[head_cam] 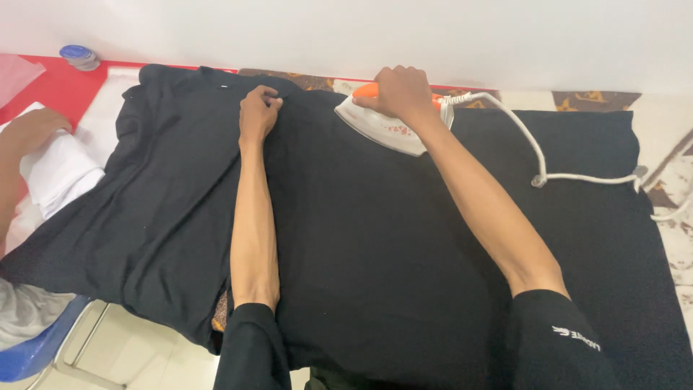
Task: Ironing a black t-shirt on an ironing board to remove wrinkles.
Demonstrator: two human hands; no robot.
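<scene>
A black garment (375,238) was spread over the worktop (58,90), below a white wall (433,32). Its fabric was pinched by the left hand (258,110), while a white iron (382,124) was gripped by the right hand (401,92). Folded white cloth (61,173) was touched by another person's hand (32,128), left of both.

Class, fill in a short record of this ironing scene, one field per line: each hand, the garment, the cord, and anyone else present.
left hand: pinching the black garment
right hand: gripping the white iron by its orange handle
garment: spread flat
cord: white, trailing right
other person: a hand on white cloth, far left

1 black garment (375,245) — 1 iron (382,123) — 1 cord (577,177)
</scene>
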